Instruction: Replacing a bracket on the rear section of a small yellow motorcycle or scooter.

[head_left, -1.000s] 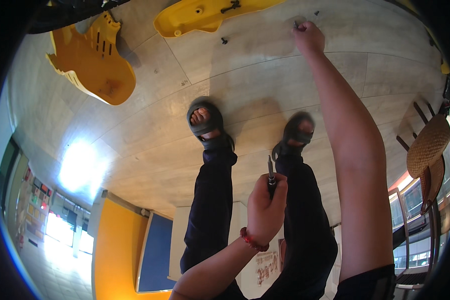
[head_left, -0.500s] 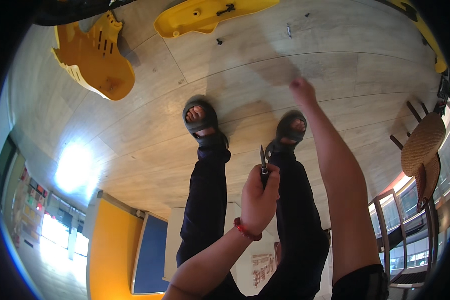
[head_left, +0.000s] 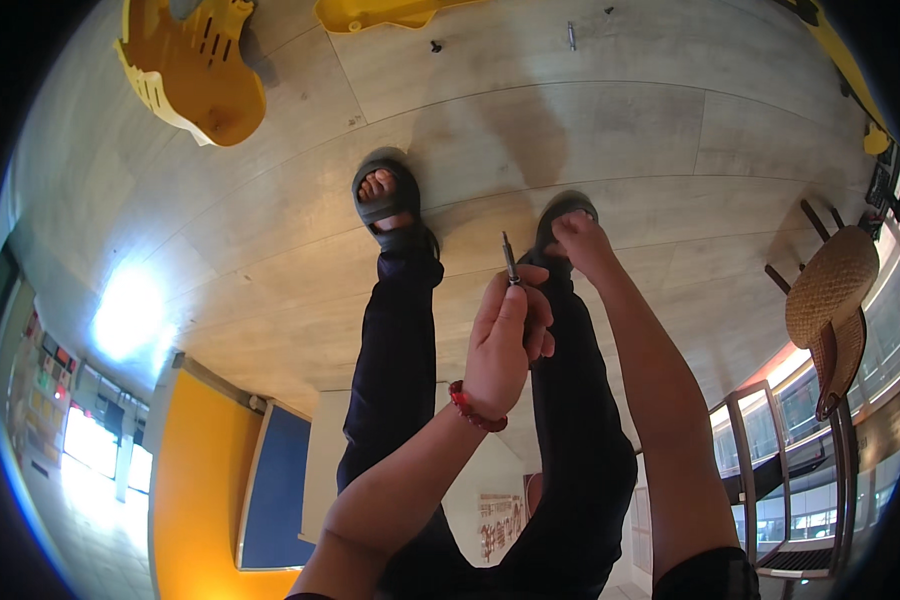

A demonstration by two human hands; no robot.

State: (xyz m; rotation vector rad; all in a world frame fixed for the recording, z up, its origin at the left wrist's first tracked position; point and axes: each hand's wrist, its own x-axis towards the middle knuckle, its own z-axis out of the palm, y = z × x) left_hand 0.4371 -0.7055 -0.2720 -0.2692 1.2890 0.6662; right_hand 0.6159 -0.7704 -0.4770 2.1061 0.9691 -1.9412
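Note:
My left hand (head_left: 500, 345), with a red beaded bracelet on its wrist, is closed around a screwdriver (head_left: 511, 262). The metal shaft sticks up past my thumb, and most of the handle is hidden in my palm. To the right of it, my right hand (head_left: 580, 245) hovers in front of my right sandal (head_left: 562, 208) with its fingers curled together. Whatever those fingers hold, if anything, cannot be made out. Farther out on the floor lie a black screw (head_left: 435, 46), a silver metal pin (head_left: 571, 36) and a tiny dark screw (head_left: 610, 10).
A curved yellow plastic shell (head_left: 232, 105) with slots lies at the far left. Beside it, another yellow part (head_left: 380, 14) is cut off by the upper edge. A wicker-seated chair (head_left: 832, 280) is at the right. My left sandal (head_left: 388, 195) rests on the wooden floor (head_left: 610, 130).
My right hand has come back toward me, nearer the screwdriver. My left hand's fingers have loosened around the handle. The view has tilted, so the floor parts sit higher.

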